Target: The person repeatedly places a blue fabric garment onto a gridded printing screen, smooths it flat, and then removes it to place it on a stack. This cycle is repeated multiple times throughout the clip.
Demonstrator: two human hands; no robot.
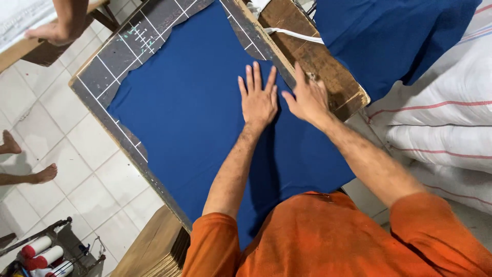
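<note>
Head view, looking straight down: both my hands lie flat and open on the blue cloth (200, 107) spread over the desk (110, 66). My left hand (259, 100) has its fingers spread wide, palm pressed on the fabric near the far edge. My right hand (307, 97) sits just beside it, thumbs nearly meeting, and reaches to where the cloth ends against a worn wooden board (312, 56). Neither hand grips anything; they only press down.

The blue cloth covers most of the desk, whose dark surface with white grid lines shows along the left and top edges. The near end of the fabric hangs over the edge against my orange shirt (328, 236). A second piece of blue fabric (389, 36) lies beyond the wooden board, apart from the one under my hands, and a white strap (294, 35) crosses the board.

To the right are white sacks (446, 102) with thin red stripes. Below left, a stack of brown card sheets (154, 246) leans by the desk, and red and white spools (43, 251), I think, sit in a rack on the tiled floor (77, 154). Another person's bare feet (43, 174) stand at the left, and another person's hand (51, 32) rests on a wooden ledge up top.
</note>
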